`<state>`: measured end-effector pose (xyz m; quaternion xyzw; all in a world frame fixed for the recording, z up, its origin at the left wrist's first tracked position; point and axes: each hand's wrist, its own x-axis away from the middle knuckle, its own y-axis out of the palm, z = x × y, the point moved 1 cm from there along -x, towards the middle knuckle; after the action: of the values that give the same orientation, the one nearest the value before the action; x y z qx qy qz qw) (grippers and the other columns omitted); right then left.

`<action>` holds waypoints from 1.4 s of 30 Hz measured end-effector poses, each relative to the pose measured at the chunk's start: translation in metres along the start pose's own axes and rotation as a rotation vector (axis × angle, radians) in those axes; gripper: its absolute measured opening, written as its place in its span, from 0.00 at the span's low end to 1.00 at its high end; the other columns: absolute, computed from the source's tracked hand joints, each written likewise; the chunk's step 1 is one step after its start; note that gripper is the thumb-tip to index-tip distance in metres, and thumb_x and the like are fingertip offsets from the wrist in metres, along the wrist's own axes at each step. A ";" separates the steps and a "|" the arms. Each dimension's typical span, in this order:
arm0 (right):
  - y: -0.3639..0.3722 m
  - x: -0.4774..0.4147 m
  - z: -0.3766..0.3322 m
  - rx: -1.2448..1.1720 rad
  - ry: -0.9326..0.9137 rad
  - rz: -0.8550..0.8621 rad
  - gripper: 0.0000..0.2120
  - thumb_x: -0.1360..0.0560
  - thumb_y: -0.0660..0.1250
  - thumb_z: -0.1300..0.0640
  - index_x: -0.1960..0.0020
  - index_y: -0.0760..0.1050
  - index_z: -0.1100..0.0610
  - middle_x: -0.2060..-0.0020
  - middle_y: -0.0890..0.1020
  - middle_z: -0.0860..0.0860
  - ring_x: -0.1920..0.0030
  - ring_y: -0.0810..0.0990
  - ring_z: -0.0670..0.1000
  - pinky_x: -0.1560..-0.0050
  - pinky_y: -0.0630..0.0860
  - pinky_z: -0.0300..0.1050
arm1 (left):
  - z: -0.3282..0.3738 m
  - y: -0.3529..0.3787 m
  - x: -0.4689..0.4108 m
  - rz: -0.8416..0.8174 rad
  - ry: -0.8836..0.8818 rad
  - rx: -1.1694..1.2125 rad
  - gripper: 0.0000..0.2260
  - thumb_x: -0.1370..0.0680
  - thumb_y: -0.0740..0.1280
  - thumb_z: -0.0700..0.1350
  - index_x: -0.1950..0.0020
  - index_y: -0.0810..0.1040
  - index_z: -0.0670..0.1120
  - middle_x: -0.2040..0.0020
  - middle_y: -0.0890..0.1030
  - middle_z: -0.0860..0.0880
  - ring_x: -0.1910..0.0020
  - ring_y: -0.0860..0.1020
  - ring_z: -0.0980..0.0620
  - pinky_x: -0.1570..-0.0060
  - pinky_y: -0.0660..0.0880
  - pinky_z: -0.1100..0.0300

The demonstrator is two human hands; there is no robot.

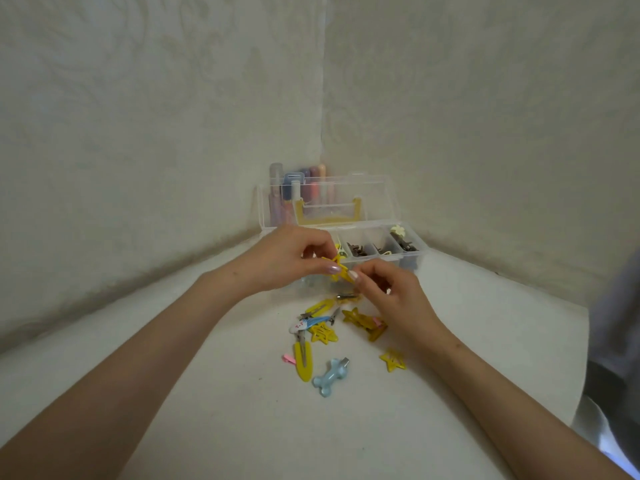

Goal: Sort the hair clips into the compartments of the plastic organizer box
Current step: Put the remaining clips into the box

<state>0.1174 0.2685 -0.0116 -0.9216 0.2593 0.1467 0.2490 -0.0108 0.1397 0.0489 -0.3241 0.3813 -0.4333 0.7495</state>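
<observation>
A clear plastic organizer box stands open in the corner, with dark clips in its right compartments and a cream flower clip at the far right. In front of it, my left hand and my right hand both pinch a yellow star clip between their fingertips, held above the table. Below lies a loose pile: yellow star clips, a long yellow snap clip, a pale blue bone-shaped clip, a small pink clip and a white-and-blue clip.
The white table ends in a wall corner just behind the box. The box's raised lid stands before several pastel tubes. Dark fabric hangs at the table's right edge.
</observation>
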 end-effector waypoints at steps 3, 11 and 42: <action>0.000 0.000 -0.002 -0.013 -0.012 -0.018 0.07 0.23 0.64 0.56 0.59 0.77 0.54 0.65 0.77 0.53 0.67 0.69 0.41 0.66 0.67 0.30 | 0.002 0.002 0.000 0.018 -0.001 -0.007 0.04 0.27 0.70 0.44 0.57 0.80 0.43 0.68 0.74 0.58 0.68 0.71 0.65 0.66 0.65 0.73; 0.009 0.000 0.019 0.494 -0.165 -0.259 0.18 0.23 0.53 0.45 0.39 0.76 0.48 0.57 0.76 0.46 0.54 0.71 0.45 0.54 0.67 0.38 | -0.004 -0.011 -0.002 0.221 -0.065 0.082 0.05 0.28 0.71 0.44 0.60 0.79 0.44 0.66 0.81 0.50 0.67 0.73 0.60 0.67 0.66 0.73; 0.008 -0.003 0.020 0.670 -0.275 -0.242 0.08 0.32 0.67 0.52 0.57 0.82 0.53 0.58 0.78 0.48 0.55 0.73 0.49 0.56 0.63 0.36 | -0.057 -0.015 0.001 0.269 -0.307 -0.137 0.01 0.26 0.68 0.44 0.57 0.79 0.48 0.64 0.81 0.53 0.61 0.76 0.53 0.56 0.71 0.56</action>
<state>0.1080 0.2749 -0.0304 -0.7846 0.1465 0.1458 0.5845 -0.0651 0.1235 0.0328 -0.3826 0.3313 -0.2479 0.8261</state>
